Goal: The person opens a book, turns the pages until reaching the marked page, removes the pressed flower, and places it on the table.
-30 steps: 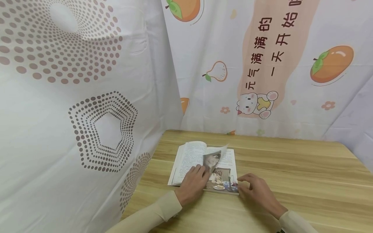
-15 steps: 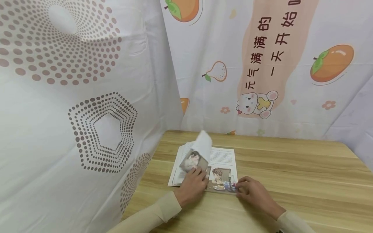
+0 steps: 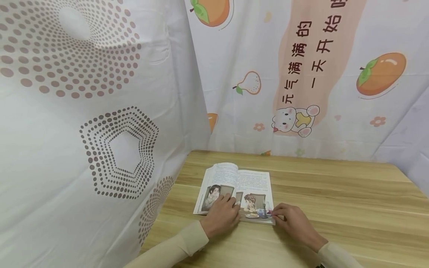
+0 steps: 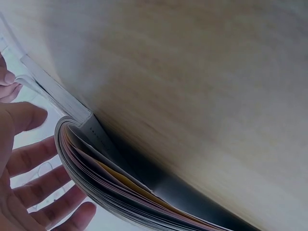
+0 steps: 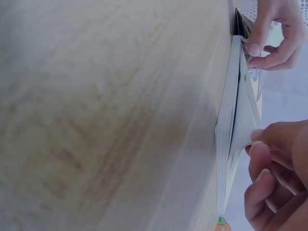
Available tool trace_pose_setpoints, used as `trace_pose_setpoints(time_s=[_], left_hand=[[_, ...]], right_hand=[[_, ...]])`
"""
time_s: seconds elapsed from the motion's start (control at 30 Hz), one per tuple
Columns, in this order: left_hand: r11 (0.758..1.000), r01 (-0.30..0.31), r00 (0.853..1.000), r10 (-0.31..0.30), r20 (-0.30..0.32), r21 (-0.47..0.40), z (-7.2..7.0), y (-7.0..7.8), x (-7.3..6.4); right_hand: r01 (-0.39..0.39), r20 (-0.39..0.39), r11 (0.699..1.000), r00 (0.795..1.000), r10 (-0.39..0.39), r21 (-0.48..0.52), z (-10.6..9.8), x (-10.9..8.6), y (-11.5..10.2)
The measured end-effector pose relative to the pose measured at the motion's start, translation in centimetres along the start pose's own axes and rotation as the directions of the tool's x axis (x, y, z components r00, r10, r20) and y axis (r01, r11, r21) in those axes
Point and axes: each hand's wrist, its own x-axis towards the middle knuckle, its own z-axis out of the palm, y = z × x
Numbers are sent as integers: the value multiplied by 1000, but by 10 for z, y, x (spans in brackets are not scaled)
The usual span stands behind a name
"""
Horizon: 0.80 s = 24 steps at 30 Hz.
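Your right hand, sitting at four o'clock from the book's middle, is pinching the near corner of the right page between thumb and index finger. The right wrist view is showing that page bowing slightly up from the stack beneath it. Your left hand, at seven o'clock, is holding nothing in a curled grip: its relaxed fingers are resting on the left page, close to the fold, and its thumb is standing apart from them.

The book is lying spread on the table, its left pages arching and their edges fanning loosely. A drawing of a dark-haired figure is showing beside your left fingers; another drawing, with a plate, is filling the right page's near part.

Your pale sleeves are reaching in from five and seven o'clock. A dotted cloth is hanging at ten o'clock, and a fruit-printed cloth is hanging at twelve to two.
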Motion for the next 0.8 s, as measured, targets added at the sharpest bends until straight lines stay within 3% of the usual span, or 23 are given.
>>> trace_pose_setpoints(time_s=[0.4,0.8], left_hand=[[999,-12,1000,12,-17,31,3,0,1],[999,-5,1000,4,9,49,3,2,2]], right_hand=[[-26,-36,995,999,29,96,-7,1,-2],[-54,-56,993,997,60,102,-9,3,-5]])
